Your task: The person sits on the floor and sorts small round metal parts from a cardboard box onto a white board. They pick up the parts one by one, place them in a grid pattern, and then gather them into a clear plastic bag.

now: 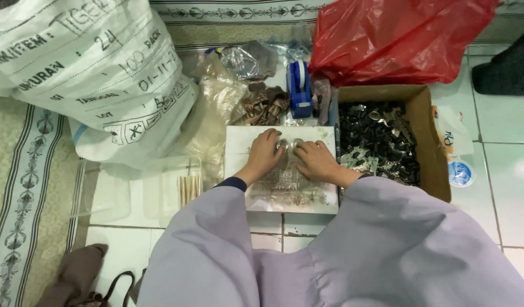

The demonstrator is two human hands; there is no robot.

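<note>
Currently both hands work side by side on a white board lying on the floor tiles. Left hand pinches one small shiny metal piece, right hand pinches another; the pieces sit touching at the board's 12 o'clock edge. At 3 o'clock, a cardboard box holds a deep heap of dark and silvery parts, so much appears left. Blue tape dispenser stands at 12 o'clock, untouched.

A big white woven sack lies far left of the grips, a red plastic bag beyond them to the right, and a blue tape dispenser just beyond them.
</note>
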